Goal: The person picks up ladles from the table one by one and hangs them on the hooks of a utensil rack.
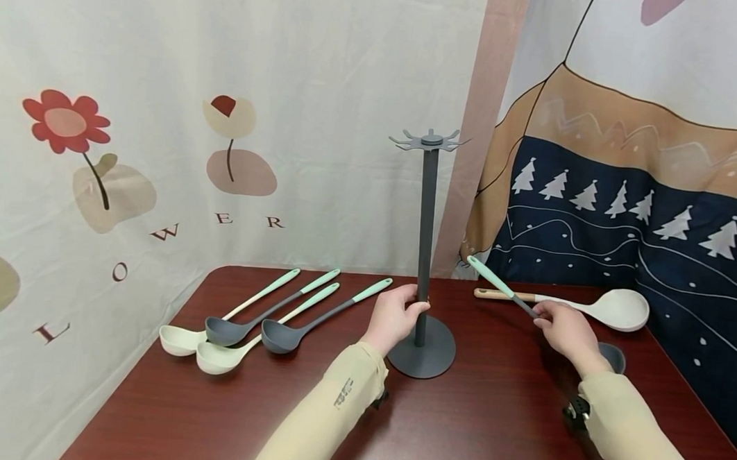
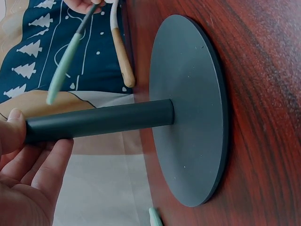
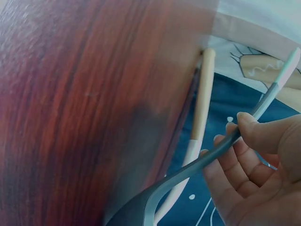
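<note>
Bracing the grey stand (image 1: 427,233) by its post, my left hand (image 1: 391,320) had thumb and fingers curled round it above the round base (image 1: 420,363). My right hand (image 1: 566,331) pinched the dark ladle (image 1: 521,304) at its shaft, between thumb and fingertips.

Governing relation: the ladle lay to the right of the stand, its long axis slanting up and leftward. The tip of the mint handle (image 1: 490,277) was its nearest part to the post, apart from it; the bowl (image 1: 613,357) sat at lower right, partly hidden by my right wrist. The hooked top (image 1: 431,144) stood well above both hands and the handle tip. I could not tell whether the bowl touched the counter (image 1: 483,423). A white ladle (image 1: 621,310) lay beyond my right hand.
</note>
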### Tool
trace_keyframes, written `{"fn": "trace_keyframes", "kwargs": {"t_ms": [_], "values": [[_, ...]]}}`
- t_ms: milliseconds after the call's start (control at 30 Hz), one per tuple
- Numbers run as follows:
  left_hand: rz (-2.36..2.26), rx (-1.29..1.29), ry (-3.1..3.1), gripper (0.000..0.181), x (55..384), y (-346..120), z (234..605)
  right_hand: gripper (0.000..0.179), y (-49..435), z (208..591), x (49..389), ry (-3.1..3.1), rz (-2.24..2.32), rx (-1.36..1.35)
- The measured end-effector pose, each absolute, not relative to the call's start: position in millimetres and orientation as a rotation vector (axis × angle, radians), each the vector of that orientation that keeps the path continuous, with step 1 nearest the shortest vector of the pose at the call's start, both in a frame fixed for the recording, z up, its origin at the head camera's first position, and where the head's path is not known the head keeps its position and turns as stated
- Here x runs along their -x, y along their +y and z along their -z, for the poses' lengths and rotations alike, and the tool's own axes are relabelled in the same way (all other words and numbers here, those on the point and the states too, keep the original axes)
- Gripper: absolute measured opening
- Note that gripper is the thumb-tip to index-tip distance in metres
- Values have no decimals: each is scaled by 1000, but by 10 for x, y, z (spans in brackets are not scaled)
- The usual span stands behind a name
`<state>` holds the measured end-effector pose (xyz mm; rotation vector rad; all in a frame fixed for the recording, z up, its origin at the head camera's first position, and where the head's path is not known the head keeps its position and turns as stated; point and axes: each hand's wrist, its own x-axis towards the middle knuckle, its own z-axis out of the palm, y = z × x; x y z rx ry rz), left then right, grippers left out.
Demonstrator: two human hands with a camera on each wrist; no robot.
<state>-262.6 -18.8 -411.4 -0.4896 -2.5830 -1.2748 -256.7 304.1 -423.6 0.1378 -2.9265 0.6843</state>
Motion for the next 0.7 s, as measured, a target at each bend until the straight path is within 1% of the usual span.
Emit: {"fn": "trace_keyframes", "kwargs": {"t_ms": [300, 700], "values": [[1288, 489, -2577, 19, 2640, -186, 4133, 18, 3008, 4173, 2530, -2783, -782, -173], [1286, 493, -2573, 18, 2642, -183, 4142, 13, 2874, 3994, 2518, -2525, -849, -217]]}}
